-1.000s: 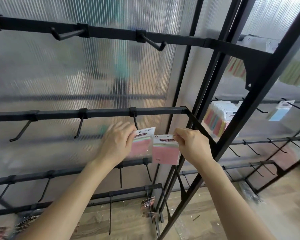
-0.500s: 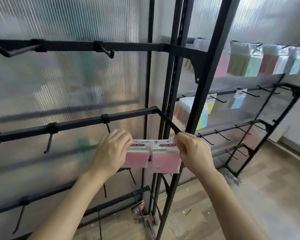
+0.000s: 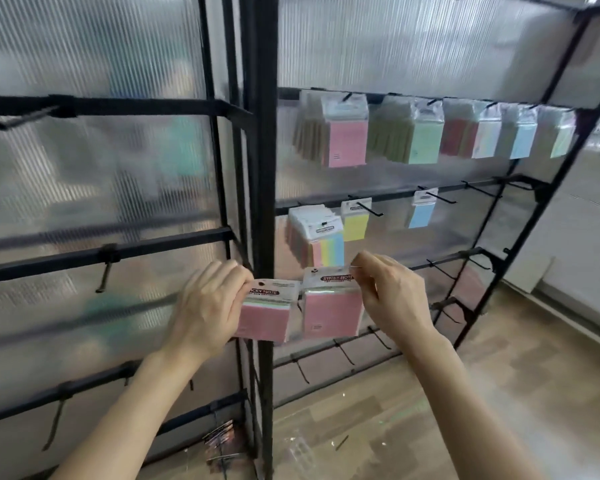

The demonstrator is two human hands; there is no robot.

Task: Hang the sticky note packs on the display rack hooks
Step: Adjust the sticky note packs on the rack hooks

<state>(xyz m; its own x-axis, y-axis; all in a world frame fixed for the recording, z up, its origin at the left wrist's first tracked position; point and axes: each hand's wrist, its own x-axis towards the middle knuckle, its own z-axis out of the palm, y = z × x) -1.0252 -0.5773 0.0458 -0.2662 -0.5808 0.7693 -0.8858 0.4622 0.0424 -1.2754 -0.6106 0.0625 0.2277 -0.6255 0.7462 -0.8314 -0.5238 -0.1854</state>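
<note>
Head view: the left hand (image 3: 208,306) pinches one pink pack (image 3: 265,317) by its header, fingers curled. The right hand (image 3: 392,299) pinches the second pack (image 3: 331,313) at its header corner. Both packs hang upright, side by side before the rack post (image 3: 265,168). A bare hook (image 3: 438,269) lies at two o'clock from the right hand, the nearer one. Against the earlier frame, the view has swung right, revealing stocked rails (image 3: 430,102).
</note>
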